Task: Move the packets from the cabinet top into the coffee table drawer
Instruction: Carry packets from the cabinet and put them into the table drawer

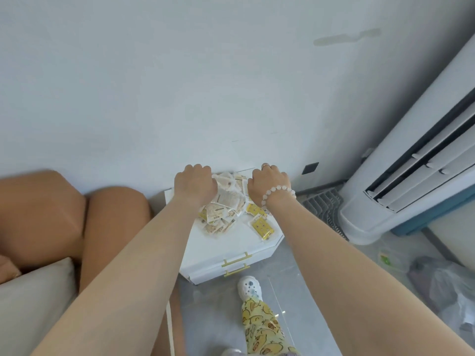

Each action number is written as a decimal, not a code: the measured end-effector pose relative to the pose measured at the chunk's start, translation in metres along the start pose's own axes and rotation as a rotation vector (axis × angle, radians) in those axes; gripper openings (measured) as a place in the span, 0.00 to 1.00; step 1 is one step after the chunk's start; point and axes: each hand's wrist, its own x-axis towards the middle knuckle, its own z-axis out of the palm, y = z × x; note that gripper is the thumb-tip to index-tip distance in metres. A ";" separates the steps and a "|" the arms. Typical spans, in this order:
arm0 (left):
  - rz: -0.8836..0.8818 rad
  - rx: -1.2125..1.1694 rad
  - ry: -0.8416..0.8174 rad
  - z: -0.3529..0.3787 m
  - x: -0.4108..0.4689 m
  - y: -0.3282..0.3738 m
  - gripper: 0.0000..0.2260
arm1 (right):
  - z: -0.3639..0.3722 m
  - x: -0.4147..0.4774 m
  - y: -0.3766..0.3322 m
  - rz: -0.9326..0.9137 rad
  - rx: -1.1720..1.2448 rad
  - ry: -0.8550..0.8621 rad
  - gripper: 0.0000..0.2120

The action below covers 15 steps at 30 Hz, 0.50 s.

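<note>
Hands' grip (195,185) flanking packets (226,201)

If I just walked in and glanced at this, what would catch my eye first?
Most likely the two bare arms reaching forward, the left hand and right hand curled into a heap of packets on a white cabinet against the wall. Next, the tall white air conditioner standing at the right, and the tan sofa at the left.

Both hands (232,186) curled on packets (226,201) atop cabinet (226,250).
</note>
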 end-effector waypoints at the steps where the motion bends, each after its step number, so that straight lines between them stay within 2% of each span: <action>1: -0.031 -0.005 -0.003 0.001 0.008 -0.005 0.15 | 0.003 0.009 -0.004 -0.027 0.014 -0.009 0.18; 10: -0.175 -0.003 -0.030 0.009 0.087 -0.014 0.15 | 0.011 0.115 0.012 -0.113 0.050 -0.053 0.19; 15: -0.258 -0.032 -0.102 0.032 0.127 -0.015 0.15 | 0.041 0.165 0.035 -0.108 -0.005 -0.175 0.20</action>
